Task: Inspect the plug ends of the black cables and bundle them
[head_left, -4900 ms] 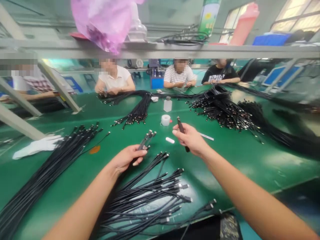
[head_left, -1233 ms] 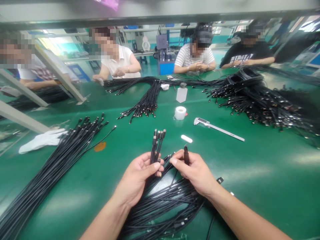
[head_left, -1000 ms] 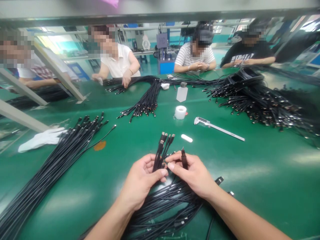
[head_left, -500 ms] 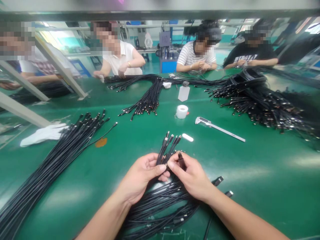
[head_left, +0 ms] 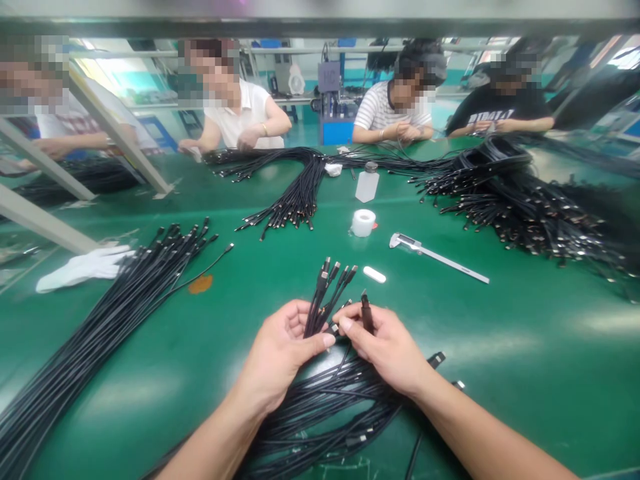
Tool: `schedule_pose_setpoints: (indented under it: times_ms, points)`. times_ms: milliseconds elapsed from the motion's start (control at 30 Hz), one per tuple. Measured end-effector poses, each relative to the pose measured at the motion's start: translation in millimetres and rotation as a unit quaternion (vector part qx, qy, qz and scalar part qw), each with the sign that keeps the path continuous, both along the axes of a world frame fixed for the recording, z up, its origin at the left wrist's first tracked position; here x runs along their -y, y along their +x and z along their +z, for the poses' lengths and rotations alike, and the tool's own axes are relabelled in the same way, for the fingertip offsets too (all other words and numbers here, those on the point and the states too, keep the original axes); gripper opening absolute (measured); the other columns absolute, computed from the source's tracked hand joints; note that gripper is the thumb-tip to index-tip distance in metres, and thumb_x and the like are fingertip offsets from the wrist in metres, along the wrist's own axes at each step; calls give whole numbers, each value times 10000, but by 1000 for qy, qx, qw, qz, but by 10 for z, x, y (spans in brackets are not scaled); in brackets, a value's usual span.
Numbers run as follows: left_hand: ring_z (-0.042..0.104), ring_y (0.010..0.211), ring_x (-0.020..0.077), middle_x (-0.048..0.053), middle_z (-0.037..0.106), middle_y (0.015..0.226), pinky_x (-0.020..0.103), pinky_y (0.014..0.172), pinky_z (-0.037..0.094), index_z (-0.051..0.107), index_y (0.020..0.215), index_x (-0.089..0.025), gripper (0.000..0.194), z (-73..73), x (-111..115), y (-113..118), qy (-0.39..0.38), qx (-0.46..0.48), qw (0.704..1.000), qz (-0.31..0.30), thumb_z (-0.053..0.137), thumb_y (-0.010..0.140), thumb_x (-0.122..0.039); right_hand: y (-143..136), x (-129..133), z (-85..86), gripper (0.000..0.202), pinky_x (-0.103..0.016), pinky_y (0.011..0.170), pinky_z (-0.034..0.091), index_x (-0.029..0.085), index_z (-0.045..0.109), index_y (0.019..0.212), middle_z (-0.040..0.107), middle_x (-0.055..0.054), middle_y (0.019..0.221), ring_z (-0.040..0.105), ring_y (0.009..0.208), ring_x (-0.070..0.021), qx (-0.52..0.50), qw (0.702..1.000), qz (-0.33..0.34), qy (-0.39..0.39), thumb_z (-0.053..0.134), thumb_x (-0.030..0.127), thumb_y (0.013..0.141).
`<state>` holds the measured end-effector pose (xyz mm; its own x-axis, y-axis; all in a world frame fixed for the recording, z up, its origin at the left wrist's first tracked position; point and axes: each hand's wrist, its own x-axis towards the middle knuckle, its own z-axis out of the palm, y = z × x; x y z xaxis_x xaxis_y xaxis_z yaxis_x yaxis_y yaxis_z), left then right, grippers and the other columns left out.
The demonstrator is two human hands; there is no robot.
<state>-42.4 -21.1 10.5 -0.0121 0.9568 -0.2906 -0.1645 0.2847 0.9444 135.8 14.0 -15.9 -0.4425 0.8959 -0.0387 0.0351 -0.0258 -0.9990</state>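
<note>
My left hand [head_left: 285, 347] is closed around several black USB cables [head_left: 316, 303], their metal plugs pointing up and away. Just right of it, my right hand [head_left: 387, 343] has thumb and index finger pinched by a cable plug [head_left: 334, 328] at the bunch's edge. A slim dark brown tool with a narrow tip [head_left: 367, 313] sticks up from the curled fingers of that hand; it resembles a utility knife, but most of it is hidden. Beneath both hands lies a loose heap of black cables [head_left: 325, 413].
On the green table are a cable bundle [head_left: 100, 333], white glove [head_left: 83, 267], tape roll [head_left: 363, 223], bottle [head_left: 367, 185], digital caliper [head_left: 440, 259] and small white oblong piece [head_left: 375, 275]. A large cable pile [head_left: 530, 207] sits far right. Several people work across the table.
My left hand and its cables have shifted slightly left and up. The right fingers have drawn a little apart from the left thumb, and the brown tool stands more upright.
</note>
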Motion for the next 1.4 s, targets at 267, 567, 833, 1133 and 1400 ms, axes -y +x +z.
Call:
schedule_pose_setpoints:
  times_ms: [267,567,833,1133,1400]
  points:
    - [626,803,133,44,700,881,232,760,503,627,942,-129,372,-30,27,19,-3,-23,999,-39,855,665,-228,18,-48,-20,271,-187,435,225,166,664,940,464,49,630,270,458,-16,-119,987,-95,-42,737,406,836]
    - [607,690,109,21,660,759,210,699,492,621,934,-126,326,-42,28,61,-17,-38,996,-84,786,772,-356,12,-86,31,316,-185,410,215,133,685,915,437,53,576,298,446,-24,-193,966,-160,-68,802,386,767]
    - [629,709,122,41,666,825,203,664,530,615,984,-123,420,-5,4,69,-31,-40,998,-49,791,759,-432,7,-101,64,381,-193,411,187,113,672,948,385,60,560,274,457,-36,-187,965,-158,-89,768,445,787]
    - [649,791,128,56,696,930,197,745,539,615,994,-137,406,-7,18,57,-7,-68,998,-13,819,740,-380,-9,-112,77,367,-189,399,177,128,641,883,394,63,571,263,451,-32,-217,955,-166,-115,805,427,746]
    - [653,826,134,34,716,896,184,763,491,619,958,-169,341,-35,51,78,30,-140,989,-17,791,764,-391,-2,-109,69,367,-196,392,157,141,636,826,423,63,541,251,420,-27,-233,948,-181,-120,864,385,675]
